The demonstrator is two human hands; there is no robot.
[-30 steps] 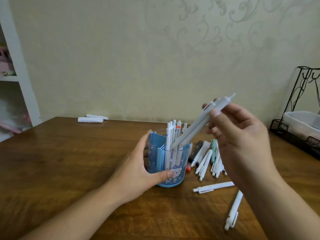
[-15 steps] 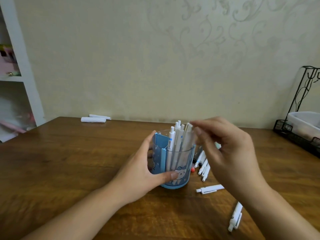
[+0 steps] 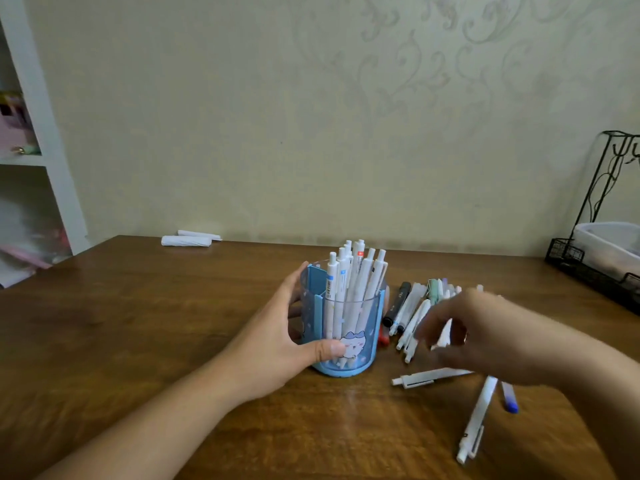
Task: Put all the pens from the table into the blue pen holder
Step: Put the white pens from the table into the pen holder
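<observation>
Left hand [image 3: 277,348] grips the blue holder [image 3: 341,327], thumb across its front, keeping it upright on the tabletop [image 3: 138,341]; many white pens already stand inside. Right hand [image 3: 485,337] is blurred over the loose pen pile [image 3: 414,313] just right of the holder, fingers curled, cannot tell if it has a pen yet. Best to pinch a few pens mid-barrel, lift them clear, drop them tip-down into the free gap, holder braced; stray pens [image 3: 476,417] near the front edge remain.

right hand [image 3: 485,334] motion-blurred, grip unclear, hides pen pile [image 3: 415,313] partly
</observation>
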